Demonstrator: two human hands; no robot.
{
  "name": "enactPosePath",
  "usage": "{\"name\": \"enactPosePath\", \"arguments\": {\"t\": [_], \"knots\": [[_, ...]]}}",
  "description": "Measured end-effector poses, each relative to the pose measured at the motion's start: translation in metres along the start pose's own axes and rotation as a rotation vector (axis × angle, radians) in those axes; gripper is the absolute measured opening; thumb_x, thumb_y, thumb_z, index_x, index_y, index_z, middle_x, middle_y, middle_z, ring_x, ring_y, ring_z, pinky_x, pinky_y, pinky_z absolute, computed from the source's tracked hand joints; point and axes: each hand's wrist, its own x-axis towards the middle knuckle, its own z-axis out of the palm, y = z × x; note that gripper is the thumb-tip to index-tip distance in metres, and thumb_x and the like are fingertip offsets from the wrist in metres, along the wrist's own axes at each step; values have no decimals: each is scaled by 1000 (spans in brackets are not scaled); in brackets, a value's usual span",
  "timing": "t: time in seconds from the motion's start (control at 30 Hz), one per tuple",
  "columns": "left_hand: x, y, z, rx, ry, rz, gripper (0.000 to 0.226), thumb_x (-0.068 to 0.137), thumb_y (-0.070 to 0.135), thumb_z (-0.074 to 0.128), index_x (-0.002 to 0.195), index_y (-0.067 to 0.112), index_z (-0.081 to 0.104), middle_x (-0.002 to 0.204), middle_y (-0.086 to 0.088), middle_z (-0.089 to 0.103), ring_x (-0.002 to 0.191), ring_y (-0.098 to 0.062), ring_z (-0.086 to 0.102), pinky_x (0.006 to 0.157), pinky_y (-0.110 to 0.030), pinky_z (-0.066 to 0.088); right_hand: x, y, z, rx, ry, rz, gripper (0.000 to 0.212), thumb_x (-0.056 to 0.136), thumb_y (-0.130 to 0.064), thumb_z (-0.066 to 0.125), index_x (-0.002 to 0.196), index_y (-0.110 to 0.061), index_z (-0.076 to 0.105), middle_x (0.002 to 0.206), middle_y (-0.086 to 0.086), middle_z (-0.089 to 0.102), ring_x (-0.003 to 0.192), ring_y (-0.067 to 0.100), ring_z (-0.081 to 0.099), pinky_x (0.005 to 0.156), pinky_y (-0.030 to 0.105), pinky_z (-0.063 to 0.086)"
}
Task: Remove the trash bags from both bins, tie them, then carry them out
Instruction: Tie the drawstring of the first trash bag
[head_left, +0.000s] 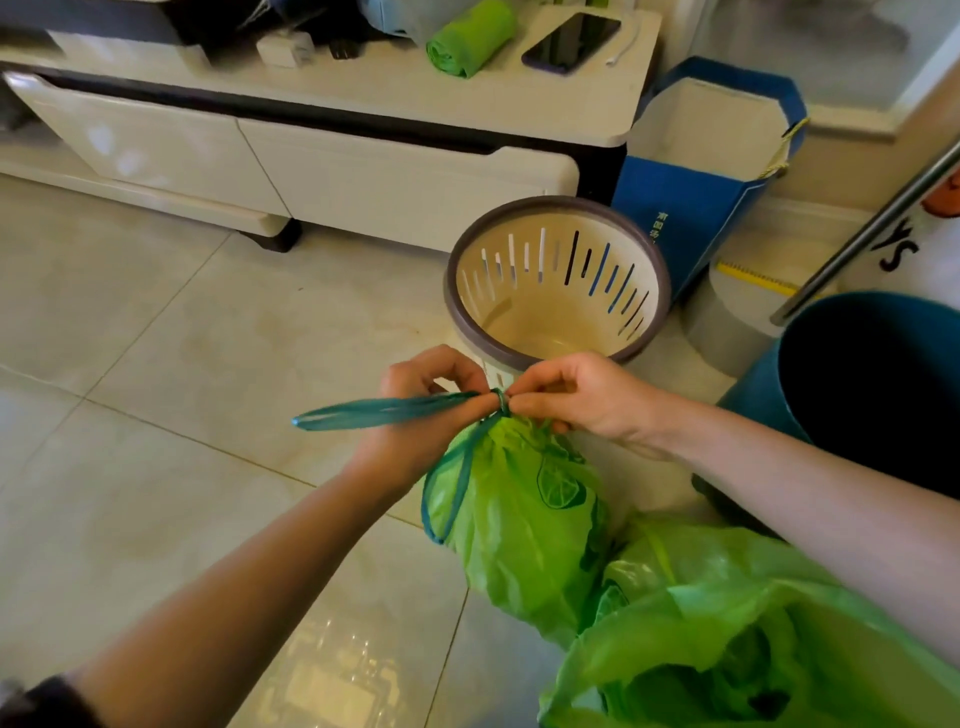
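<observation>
Above the floor, the left hand (423, 410) and right hand (576, 397) pinch the drawstring (395, 410) at a knot, seemingly tight, atop a green bag (519, 519). Beyond stands a bare bin (558, 283); another bag (727, 639) lies near.

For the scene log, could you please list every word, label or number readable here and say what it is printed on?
"YS": black letters, cut off by the frame edge, on the white surface at right.
Light vertical characters on the blue paper bag: too small to read.
Lemon print on the green trash bag: picture only, no words.
</observation>
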Motion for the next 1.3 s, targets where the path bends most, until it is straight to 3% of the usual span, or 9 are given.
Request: {"name": "enactPosePath", "arguments": {"t": [0.13,0.23,0.4,0.6,0.73,0.87,1.0,1.17,1.3], "knots": [[-3,-4,-6,-26,-53,51,16,70,7,81,69,17,69,72,-1,70,62,-7,65,65,-24,56,-1,0,-1,-111,-12,-55,9,82,-13,70,82,-23,70,70,-5,64,64,8,55,61,23,44],[-10,-8,-11,-59,-68,71,13,71,6,79,72,16,71,72,-1,72,66,-9,67,68,-24,58,-5,5,-1,-116,86,-58,8,84,-12,66,84,-19,68,69,-7,61,64,6,54,63,23,44],[-30,-7,-9,-68,-105,66,15,75,1,75,72,16,72,69,6,73,66,-8,68,68,-22,58,-20,9,12,165,142,20,13,88,-10,55,77,-13,62,70,2,58,64,10,53,57,18,44],[-46,4,-19,-64,-137,53,1,79,5,73,79,6,73,72,-2,72,63,-7,65,64,-19,55,-32,-7,19,131,288,-34,18,87,-3,52,77,-16,59,73,1,56,65,11,49,56,21,37],[-56,14,-21,-66,-133,51,6,82,5,70,85,0,73,75,-6,71,63,-9,66,61,-16,52,-44,-23,21,-248,188,-109,7,90,-13,51,92,-19,53,60,-4,46,59,18,40,57,30,34],[-59,20,-26,-69,-118,17,6,83,6,70,86,1,72,70,-3,70,60,-6,65,60,-17,53,-59,-38,18,-549,-34,-87,19,86,-28,65,100,-25,52,60,6,54,55,21,46,54,33,38],[-63,25,-25,-40,-152,11,8,85,8,69,87,1,71,71,-2,70,60,-3,65,61,-18,54,-68,-48,12,-942,13,-79,8,87,-22,63,93,-26,59,66,-7,53,57,9,48,54,25,38],[-61,28,-30,-40,-153,-1,8,85,10,69,86,2,71,70,0,69,60,-5,65,61,-19,55,-76,-51,6,-962,368,-144,14,95,-13,44,94,-22,55,73,-3,57,54,11,50,49,26,40],[-63,19,-35,-72,-151,-41,8,84,8,69,85,0,71,65,2,68,59,-6,63,60,-18,54,-79,-42,-8,-766,343,-24,28,97,-12,38,81,-20,60,72,5,55,56,15,43,51,29,34]]}}
